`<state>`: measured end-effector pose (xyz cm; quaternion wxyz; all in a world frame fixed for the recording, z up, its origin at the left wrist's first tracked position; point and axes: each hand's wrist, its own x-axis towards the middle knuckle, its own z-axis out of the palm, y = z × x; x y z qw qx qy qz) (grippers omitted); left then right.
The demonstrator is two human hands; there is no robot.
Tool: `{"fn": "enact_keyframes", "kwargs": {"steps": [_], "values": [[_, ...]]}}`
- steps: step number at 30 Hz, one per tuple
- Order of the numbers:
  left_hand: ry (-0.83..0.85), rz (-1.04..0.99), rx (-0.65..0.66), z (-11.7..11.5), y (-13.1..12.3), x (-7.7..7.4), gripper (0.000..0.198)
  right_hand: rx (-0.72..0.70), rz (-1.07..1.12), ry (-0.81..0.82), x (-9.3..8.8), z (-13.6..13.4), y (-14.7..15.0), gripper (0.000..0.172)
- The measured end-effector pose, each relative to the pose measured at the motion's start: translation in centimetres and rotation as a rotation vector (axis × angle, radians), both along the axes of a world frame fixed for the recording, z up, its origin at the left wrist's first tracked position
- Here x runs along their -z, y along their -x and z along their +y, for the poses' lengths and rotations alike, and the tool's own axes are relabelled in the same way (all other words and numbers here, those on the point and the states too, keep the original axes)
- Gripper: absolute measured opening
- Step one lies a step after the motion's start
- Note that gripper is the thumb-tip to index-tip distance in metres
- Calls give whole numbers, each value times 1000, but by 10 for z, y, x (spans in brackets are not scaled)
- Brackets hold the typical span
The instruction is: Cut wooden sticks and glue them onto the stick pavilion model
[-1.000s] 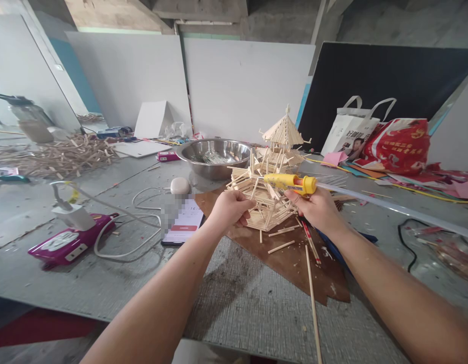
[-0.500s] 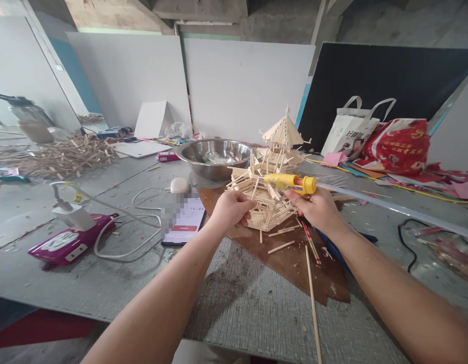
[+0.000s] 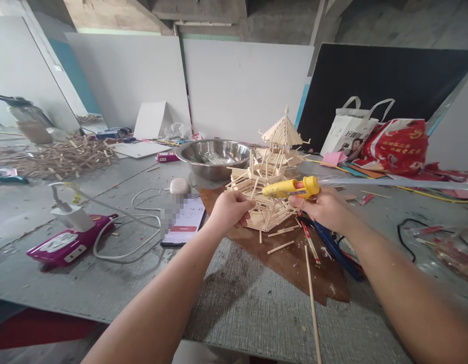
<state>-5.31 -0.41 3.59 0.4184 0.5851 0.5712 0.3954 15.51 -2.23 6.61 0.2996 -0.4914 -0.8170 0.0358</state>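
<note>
A tiered pagoda model of thin wooden sticks stands upright at the centre. At its lower left, my left hand is closed in a pinch on a short wooden stick, which rises from the fingertips against the model. My right hand grips a yellow hot glue gun, its nozzle pointing left in front of the model's middle tier. A long clear glue stick runs out of the gun's back to the right. Under the model lies a brown sheet with loose sticks on it.
Behind the model is a steel bowl. To the left are a phone, a purple power strip with a white charger, and a pile of sticks. Blue-handled pliers lie by my right wrist. Bags stand at back right.
My right hand has shifted slightly right, and the glue gun now tilts its nozzle lower, with the glue stick swung up at its back. My left hand has stayed in place.
</note>
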Motion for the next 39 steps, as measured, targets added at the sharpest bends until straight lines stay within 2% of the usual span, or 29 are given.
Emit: {"fn": "enact_keyframes", "kwargs": {"steps": [6,10,22,39], "values": [[-4,-3,-2,2,1,1,22,28,-57,-13,8,6,1,36],[-2,-4,1,2,1,2,22,-25,-29,-6,11,8,3,33],[-13,-9,-2,-1,1,-1,21,-34,48,45,11,3,11,30],[-15,6,0,-1,1,-2,23,-15,35,-14,11,0,13,31]]}}
